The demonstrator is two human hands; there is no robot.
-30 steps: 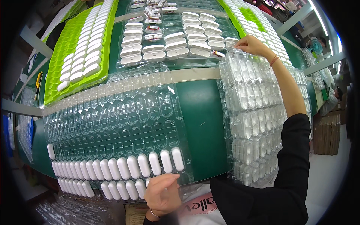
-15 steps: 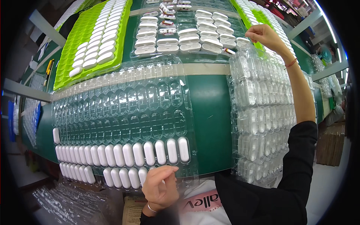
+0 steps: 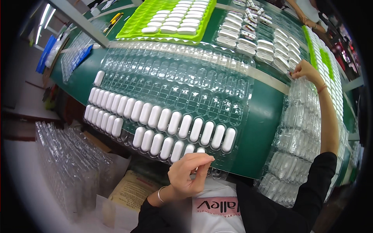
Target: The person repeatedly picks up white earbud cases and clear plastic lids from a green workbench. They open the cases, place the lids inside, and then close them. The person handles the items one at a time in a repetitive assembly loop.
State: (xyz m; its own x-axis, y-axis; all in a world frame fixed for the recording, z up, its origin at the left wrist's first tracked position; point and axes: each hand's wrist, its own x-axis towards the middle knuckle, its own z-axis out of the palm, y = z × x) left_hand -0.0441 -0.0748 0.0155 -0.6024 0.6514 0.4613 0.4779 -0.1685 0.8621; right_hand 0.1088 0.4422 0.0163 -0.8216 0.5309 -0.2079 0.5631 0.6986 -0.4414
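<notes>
My left hand is closed in a pinch over the near edge of a clear plastic blister tray; anything between its fingertips is too small to make out. White oblong cases fill much of the tray's two nearest rows, and one more stands at its left end. My right hand reaches far right, fingers pinched together at the near corner of a second clear tray that holds opened white cases. A small dark and light piece shows at those fingertips, its kind unclear.
Stacked clear blister trays stand under my right forearm. A green tray of white cases lies at the far left, another at the far right. More clear trays stand below the table's left edge. Another person's hands show behind.
The view has swung, so the table appears tilted and shifted. My right hand has come down to the near corner of the tray of opened cases. My left hand stays pinched at the near edge.
</notes>
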